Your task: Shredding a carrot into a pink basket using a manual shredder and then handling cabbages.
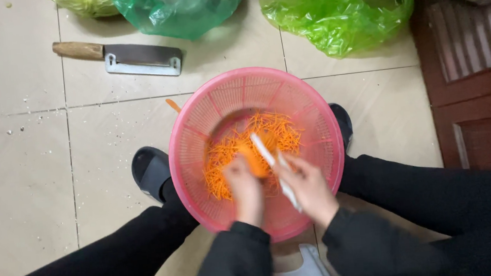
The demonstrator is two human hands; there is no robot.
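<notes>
**Shredding a carrot over a pink basket**

Shredding goes on above a round pink plastic strainer basket point(316, 119) that stands on the tiled floor point(15, 178), between the person's legs in black trousers. The left hand point(244, 189) is curled around an orange carrot point(255, 160), fingers closed on it; the hand is blurred, so the exact finger hold cannot be told. The right hand point(307, 187) grips a slim white peeler point(271, 165), its fingers wrapped on the handle and its upper end lying against the carrot. Both hands hover over the near half of the basket, just beside each other. A heap of fine orange carrot shreds point(258, 140) covers the middle of the basket's bottom.

A black slipper point(150, 171) shows left of the basket, partly under its rim. Toward the far edge of the floor lies a cleaver point(130, 58) with a wooden handle, well apart from the basket. Beyond it sit a teal-green plastic bag point(185, 6) and a bright green plastic bag point(341, 12). A dark wooden door point(481, 91) stands at the right.
</notes>
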